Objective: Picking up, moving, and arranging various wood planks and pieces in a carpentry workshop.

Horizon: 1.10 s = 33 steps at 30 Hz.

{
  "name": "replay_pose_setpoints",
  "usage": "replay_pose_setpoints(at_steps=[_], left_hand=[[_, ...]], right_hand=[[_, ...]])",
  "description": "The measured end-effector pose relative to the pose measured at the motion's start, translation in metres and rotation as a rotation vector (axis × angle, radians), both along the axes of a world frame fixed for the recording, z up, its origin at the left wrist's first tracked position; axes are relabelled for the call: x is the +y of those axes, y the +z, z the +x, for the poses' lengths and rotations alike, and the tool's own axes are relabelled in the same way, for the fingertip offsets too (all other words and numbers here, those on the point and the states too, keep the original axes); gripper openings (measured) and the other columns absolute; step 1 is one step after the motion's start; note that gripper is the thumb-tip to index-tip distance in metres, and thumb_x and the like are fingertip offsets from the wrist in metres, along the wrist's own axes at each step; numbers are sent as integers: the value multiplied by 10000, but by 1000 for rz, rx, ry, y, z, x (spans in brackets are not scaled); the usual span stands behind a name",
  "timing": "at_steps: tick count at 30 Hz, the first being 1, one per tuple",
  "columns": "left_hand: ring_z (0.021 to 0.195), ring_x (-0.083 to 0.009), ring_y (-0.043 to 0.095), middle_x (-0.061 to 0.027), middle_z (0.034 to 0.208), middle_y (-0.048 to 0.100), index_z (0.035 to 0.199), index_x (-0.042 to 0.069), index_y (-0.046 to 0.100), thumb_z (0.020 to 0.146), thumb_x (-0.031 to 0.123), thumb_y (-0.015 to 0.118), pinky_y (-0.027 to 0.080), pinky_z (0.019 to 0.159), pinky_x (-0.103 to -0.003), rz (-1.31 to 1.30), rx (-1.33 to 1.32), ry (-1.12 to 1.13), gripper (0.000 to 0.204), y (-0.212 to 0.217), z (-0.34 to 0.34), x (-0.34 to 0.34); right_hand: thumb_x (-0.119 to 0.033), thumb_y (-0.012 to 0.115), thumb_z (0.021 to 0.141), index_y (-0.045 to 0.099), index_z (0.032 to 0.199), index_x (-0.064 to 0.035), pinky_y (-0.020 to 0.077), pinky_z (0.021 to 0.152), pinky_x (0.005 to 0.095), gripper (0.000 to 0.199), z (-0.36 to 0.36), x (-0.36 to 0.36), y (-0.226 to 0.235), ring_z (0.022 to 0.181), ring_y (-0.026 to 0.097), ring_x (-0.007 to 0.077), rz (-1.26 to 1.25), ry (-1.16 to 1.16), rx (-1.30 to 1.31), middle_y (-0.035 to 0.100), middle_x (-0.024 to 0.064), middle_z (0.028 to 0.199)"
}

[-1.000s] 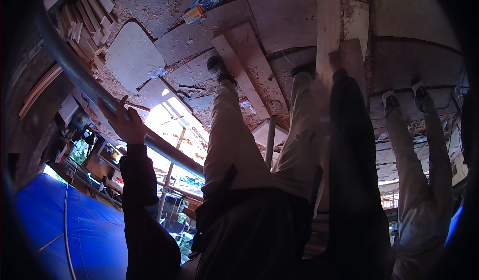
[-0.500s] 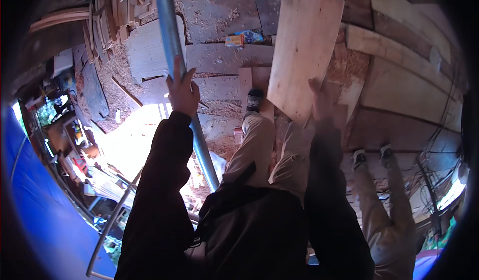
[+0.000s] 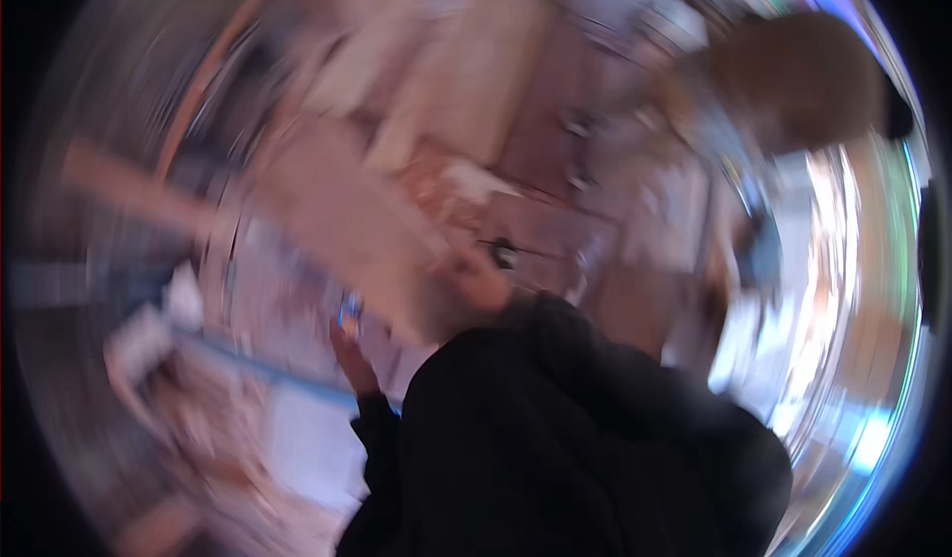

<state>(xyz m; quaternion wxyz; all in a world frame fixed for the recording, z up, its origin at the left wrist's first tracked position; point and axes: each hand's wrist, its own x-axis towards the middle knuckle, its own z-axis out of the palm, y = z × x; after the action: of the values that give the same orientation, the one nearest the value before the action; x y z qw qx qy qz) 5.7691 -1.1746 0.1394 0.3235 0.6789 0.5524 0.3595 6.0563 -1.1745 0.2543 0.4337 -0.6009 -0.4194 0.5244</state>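
One board [image 3: 342, 225]; blurred brown floor [image 3: 565, 228]

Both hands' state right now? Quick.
Left hand: looks open, fingers extended, nothing seen in its grasp, though blurred.
Right hand: appears closed on the edge of the wooden board; blur hides the finger detail.

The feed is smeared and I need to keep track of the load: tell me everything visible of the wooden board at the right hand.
The board is long, flat and pale brown, apparently bare wood, with roughly straight long sides; blur hides any grain or marks. It slants across the view from upper left down toward the dark clothing. The right hand holds it by the edge near its close end, though finger placement is too smeared to tell.
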Motion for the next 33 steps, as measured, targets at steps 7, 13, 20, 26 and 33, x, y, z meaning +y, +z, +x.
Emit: replay_pose_setpoints(at_steps=[7,13,20,26,33], left_hand=[[1146,-292,480,-151,1300,460,1300,18,401,966,444,372,345,1015,-378,-823,-982,-295,542,68,97,58],[1037,-291,531,-213,1214,500,1234,-77,433,959,453,412,429,924,-380,-477,-466,-400,598,89,142,67],[799,-261,581,-207,973,598,1074,-88,533,961,390,451,487,730,-364,-237,-194,-97,498,111,179,47],[730,-237,548,-187,858,599,964,-88,551,956,379,471,471,689,-352,-170,-151,-76,473,103,179,34],[668,-202,481,-142,733,543,824,-65,518,952,361,489,441,642,-338,-179,-115,-103,446,101,168,20]], right_hand=[[-305,596,881,537,1218,-28,474,801,337,440,33,-69,41,975,599,244,374,-311,-127,601,205,1057],[-155,653,729,539,1194,-112,473,863,405,481,148,-232,109,1041,556,317,195,-801,-957,555,125,1198],[-186,645,739,453,1231,-72,472,845,440,541,211,-411,93,1066,523,357,-825,-1064,-1426,492,147,1233],[-215,552,831,477,1219,-89,509,771,414,415,214,-447,101,1027,578,309,-634,-1025,-1307,559,118,1198],[-288,502,914,601,1126,-215,508,608,464,246,221,-469,167,710,641,362,-803,-1323,-1454,647,181,785]])
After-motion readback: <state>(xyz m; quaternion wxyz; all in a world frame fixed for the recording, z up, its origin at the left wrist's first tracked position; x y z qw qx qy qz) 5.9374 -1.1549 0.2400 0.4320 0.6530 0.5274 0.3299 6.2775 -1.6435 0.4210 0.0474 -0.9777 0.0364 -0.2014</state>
